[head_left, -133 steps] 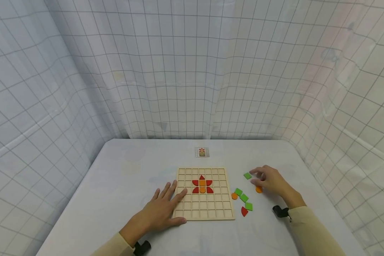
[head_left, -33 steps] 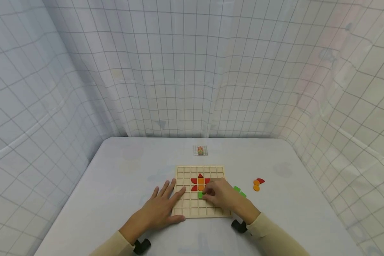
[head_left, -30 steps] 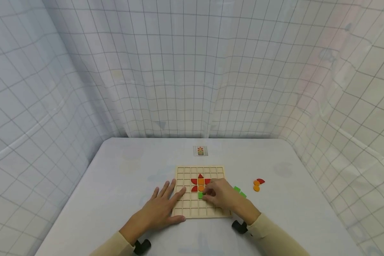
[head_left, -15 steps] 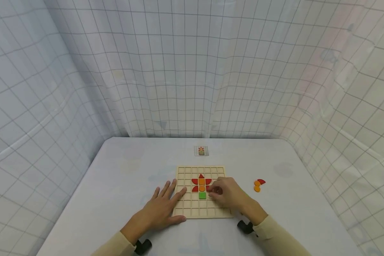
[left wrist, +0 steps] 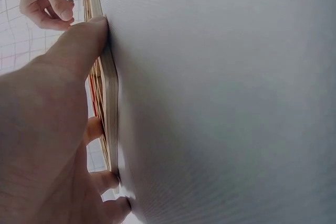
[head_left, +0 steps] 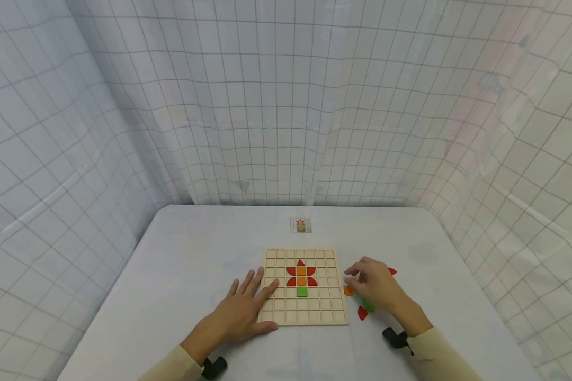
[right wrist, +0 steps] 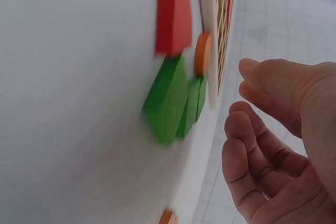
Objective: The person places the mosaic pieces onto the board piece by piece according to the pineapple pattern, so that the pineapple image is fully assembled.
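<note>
My left hand (head_left: 240, 312) lies with spread fingers at the left edge of the wooden grid board (head_left: 310, 310). Its thumb (left wrist: 84, 40) presses on the board's near corner in the left wrist view. On the grid sit an orange square (head_left: 301, 271), an orange disc (head_left: 302, 281), several red pieces (head_left: 291, 282) around them and a green square tile (head_left: 302, 291) below. Right of the board, my right hand (head_left: 376, 283) hovers above loose pieces, fingers bent, thumb apart and nothing between them. Green tiles (right wrist: 170, 103) lie beneath it, partly hidden in the head view.
Beside the board's right edge lie a loose orange disc (head_left: 348, 290) and a red quarter-circle (head_left: 363, 313). Another red piece (head_left: 392, 271) shows past my right hand. A small pattern card (head_left: 301, 225) rests beyond the board. White gridded curtains (head_left: 257, 106) enclose the table.
My right hand has set a green tile in the grid below the orange disc, then drawn back rightward over the loose pieces. My left hand stays at the board's edge.
</note>
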{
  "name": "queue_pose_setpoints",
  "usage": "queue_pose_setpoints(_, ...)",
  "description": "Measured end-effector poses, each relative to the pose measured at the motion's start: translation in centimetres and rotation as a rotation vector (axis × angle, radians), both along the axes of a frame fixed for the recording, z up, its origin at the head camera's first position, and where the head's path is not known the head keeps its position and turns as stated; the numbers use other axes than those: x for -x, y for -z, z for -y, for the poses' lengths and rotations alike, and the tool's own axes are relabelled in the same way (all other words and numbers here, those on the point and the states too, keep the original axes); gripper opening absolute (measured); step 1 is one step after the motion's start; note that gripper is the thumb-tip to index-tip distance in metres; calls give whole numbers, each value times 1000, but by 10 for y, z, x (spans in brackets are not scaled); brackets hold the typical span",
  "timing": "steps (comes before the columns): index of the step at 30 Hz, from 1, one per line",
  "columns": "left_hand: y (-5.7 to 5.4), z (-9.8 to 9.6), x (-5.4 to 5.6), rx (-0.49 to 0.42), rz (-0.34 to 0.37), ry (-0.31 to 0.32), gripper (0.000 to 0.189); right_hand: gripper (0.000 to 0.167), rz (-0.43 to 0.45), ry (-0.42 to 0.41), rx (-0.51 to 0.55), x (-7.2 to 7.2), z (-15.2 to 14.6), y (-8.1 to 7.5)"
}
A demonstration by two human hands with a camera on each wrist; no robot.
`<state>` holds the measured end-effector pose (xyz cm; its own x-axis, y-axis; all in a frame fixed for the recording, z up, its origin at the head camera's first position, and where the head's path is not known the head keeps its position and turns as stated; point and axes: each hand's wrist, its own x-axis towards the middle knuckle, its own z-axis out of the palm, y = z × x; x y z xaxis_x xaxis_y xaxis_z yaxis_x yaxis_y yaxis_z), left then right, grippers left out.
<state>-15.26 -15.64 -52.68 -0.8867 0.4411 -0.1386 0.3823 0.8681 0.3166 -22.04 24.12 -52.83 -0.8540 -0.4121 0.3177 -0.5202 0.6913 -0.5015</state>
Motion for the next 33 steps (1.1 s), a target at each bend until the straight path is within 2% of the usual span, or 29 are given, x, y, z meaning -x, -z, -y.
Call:
queue_pose_setpoints(4,0,0,-1,-8,-4,1,104,20,-37,49,-13,-1,-20,0)
queue_pose_setpoints(13,1,0,-1,-6,-10,10,104,25,-42,171,-35,-1,-62,1)
queue_pose_setpoints(19,1,0,0,9,-11,12,104,26,8,192,-26,0,-84,6)
queue_pose_setpoints(26,0,0,1,0,4,0,104,17,107,214,-18,4,-92,8)
queue_pose_setpoints(33,-1,-1,0,-3,8,2,104,17,90,203,-6,0,-88,8)
